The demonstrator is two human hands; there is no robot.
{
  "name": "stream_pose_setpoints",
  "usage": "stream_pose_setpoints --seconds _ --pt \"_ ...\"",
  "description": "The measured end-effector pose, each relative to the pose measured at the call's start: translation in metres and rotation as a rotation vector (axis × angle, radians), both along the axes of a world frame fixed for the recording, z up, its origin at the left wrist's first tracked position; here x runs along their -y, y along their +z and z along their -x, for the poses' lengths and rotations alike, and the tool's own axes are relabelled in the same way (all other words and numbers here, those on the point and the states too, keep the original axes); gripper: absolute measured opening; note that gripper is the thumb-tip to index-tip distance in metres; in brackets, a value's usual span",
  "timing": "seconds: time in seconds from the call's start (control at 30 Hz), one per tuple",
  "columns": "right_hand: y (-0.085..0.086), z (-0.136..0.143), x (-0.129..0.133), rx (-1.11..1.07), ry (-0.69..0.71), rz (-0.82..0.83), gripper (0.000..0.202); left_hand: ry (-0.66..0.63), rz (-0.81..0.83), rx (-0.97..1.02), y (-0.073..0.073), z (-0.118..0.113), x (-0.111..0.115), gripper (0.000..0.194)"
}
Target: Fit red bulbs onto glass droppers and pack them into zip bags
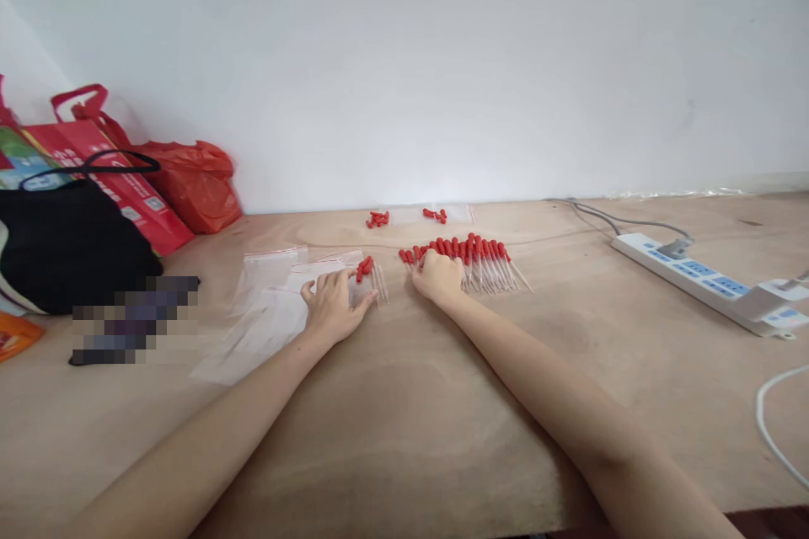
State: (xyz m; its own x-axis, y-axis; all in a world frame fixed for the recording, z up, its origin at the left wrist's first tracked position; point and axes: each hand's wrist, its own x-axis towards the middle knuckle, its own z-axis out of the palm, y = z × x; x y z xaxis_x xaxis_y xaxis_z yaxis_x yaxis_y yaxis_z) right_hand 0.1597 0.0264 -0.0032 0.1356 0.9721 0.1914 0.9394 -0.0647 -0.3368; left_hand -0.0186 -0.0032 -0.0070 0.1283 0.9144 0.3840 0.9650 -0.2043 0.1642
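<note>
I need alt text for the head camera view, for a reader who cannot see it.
A person's right hand is at a row of red-topped tubes on a wooden table; the left hand is by a smaller group, beside clear plastic bags.

White characters [115, 195] and a pale label [153, 204] mark the red bag [137, 185], none legible.

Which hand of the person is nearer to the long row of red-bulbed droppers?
The right. The right hand is at the left part of the red-bulbed droppers, while the left hand is apart, left of the row.
</note>
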Motion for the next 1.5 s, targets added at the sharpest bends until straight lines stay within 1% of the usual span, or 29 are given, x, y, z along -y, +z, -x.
stream_pose_setpoints --seconds 0.1,0.2,0.3,0.37,0.47,0.6,0.73,0.9,1.03,1.17,1.27,1.37,1.43,1.5 --pt "0.001 0.000 0.001 0.006 -0.004 0.018 0.031 0.010 -0.003 0.004 0.000 0.000 0.000 0.041" --pt "0.002 0.002 0.002 0.048 0.003 -0.047 0.033 0.030 -0.009 -0.001 -0.002 0.001 -0.001 0.039" --pt "0.004 0.011 0.004 0.056 0.085 -0.121 0.029 0.031 -0.016 -0.016 -0.004 0.002 -0.002 0.036" --pt "0.004 0.021 0.005 0.045 0.136 -0.127 0.028 0.028 -0.016 -0.023 -0.005 0.003 -0.003 0.035" --pt "0.004 0.037 0.005 0.031 0.164 -0.056 0.031 0.018 -0.006 -0.038 -0.004 0.005 -0.005 0.036" --pt "0.006 0.049 0.004 0.009 0.153 0.069 0.033 -0.014 0.040 -0.052 0.001 0.009 -0.012 0.033" --pt "0.009 0.052 0.004 -0.018 0.141 0.091 0.039 -0.045 0.053 -0.035 0.004 0.012 -0.021 0.031" --pt "0.012 0.054 0.003 0.015 0.164 0.140 0.038 -0.060 0.080 -0.016 0.001 0.012 -0.024 0.033" --pt "0.013 0.056 0.004 0.061 0.201 0.185 0.039 -0.023 0.071 0.038 -0.001 0.011 -0.024 0.025" --pt "0.013 0.056 0.007 0.063 0.200 0.212 0.037 -0.056 0.065 0.062 -0.001 0.011 -0.025 0.015" --pt "0.013 0.054 0.011 0.040 0.173 0.159 0.039 -0.080 0.055 0.087 -0.003 0.011 -0.027 0.009" --pt "0.009 0.045 0.016 0.006 0.150 0.005 0.037 -0.102 0.015 0.134 -0.006 0.013 -0.029 0.016" --pt "0.004 0.033 0.022 -0.022 0.193 -0.101 0.032 -0.128 -0.008 0.162 -0.008 0.016 -0.030 0.025" --pt "-0.004 0.015 0.033 -0.053 0.289 -0.184 0.026 -0.173 -0.040 0.199 -0.009 0.018 -0.030 0.027"
